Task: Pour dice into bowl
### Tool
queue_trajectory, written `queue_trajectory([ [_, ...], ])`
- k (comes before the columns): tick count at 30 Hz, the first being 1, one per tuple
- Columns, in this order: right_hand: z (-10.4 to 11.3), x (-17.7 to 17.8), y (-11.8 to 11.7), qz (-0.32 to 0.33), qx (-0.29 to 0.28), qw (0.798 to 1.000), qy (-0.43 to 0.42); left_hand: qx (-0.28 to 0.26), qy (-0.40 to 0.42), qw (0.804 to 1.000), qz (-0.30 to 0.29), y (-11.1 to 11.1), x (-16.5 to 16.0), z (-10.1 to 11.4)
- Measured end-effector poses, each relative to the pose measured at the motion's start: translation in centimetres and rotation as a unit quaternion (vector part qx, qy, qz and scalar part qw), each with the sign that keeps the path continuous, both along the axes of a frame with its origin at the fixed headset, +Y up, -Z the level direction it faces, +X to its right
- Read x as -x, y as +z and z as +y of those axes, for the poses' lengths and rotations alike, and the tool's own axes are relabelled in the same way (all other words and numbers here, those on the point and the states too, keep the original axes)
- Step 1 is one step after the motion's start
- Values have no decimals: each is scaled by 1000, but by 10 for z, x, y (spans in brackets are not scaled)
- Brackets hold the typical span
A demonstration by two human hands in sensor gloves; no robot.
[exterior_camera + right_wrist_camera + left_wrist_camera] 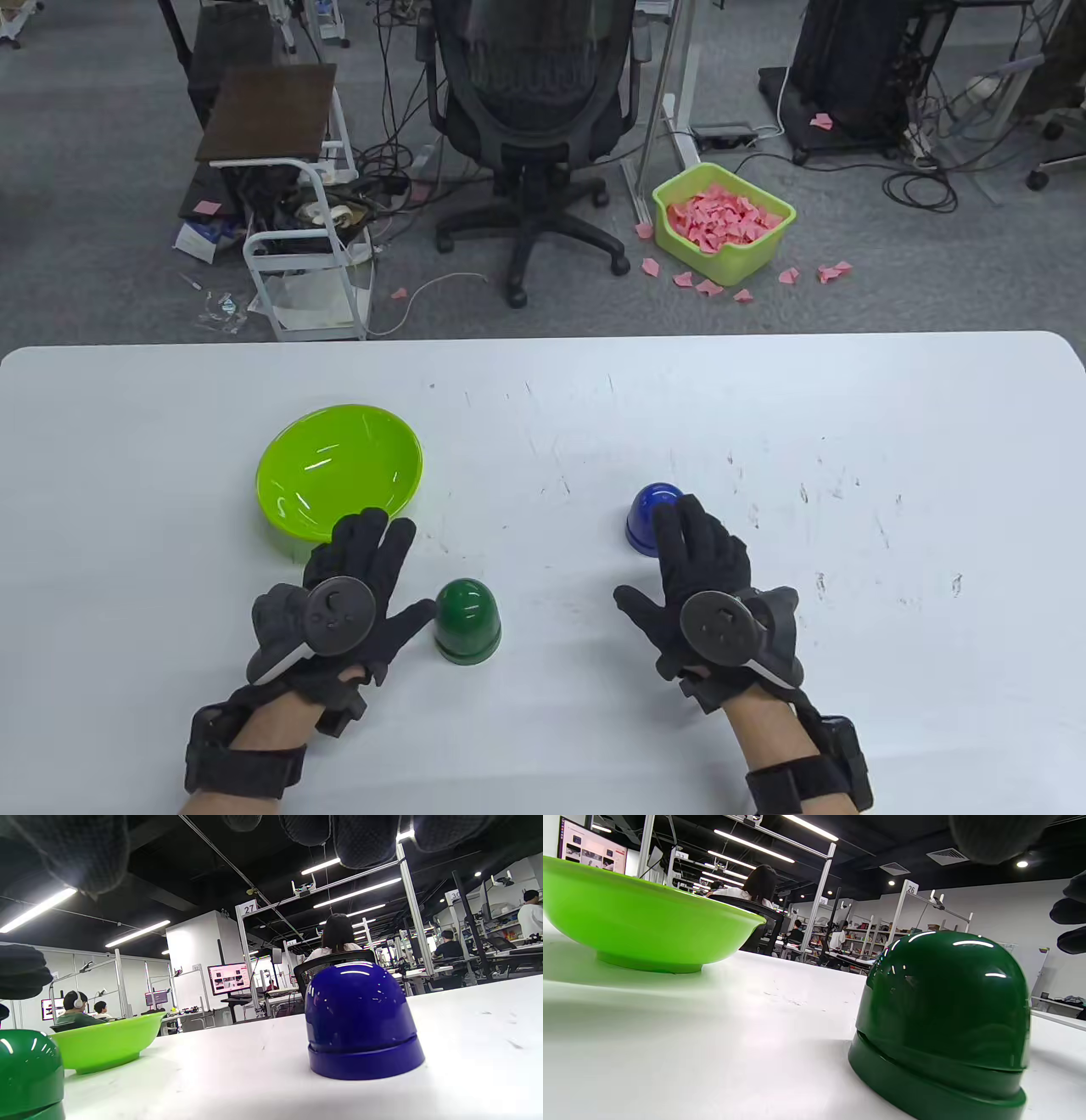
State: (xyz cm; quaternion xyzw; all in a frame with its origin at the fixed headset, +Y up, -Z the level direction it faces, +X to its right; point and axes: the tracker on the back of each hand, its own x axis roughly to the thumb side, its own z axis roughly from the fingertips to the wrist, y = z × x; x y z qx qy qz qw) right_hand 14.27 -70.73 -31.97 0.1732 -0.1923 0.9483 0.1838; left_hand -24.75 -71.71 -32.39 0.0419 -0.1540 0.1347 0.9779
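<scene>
Both of my hands lie low over the white surface (pixel 543 407), fingers spread flat and holding nothing. Just off the thumb of my left hand (pixel 344 607) stands the dark green dice cup (pixel 467 621), dome up on its base; in the left wrist view it fills the near right of the frame, and I cannot tell for sure whether my thumb tip touches it or stops just short. Beyond my left fingertips sits the lime green bowl (pixel 339 471), its near rim partly hidden under those fingers from above, and nothing lies in the part of it I can see.

My right hand (pixel 708 594) is well apart from the left, with the green cup between the two. Ahead of its fingertips stands the blue dice cup (pixel 652 514), also dome up, its near side covered by my fingers in the table view; the right wrist view shows a gap between my hanging fingers (pixel 365 840) and the blue dome. No dice show anywhere, so whatever the cups hold is hidden.

Past the far edge of the surface, on the grey floor, are a black office chair (pixel 530 127), a white wire cart (pixel 305 255) and a green tub (pixel 721 222) of pink paper scraps, with more scraps scattered around it.
</scene>
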Motion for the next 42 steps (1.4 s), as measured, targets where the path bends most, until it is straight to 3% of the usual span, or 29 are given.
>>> queue_trajectory([
  [32, 3, -6, -2, -26, -1, 1000, 18, 4, 11, 1000, -18, 1, -4, 4],
  [42, 16, 2, -29, -65, 35, 996, 57, -1, 13, 999, -29, 3, -8, 7],
])
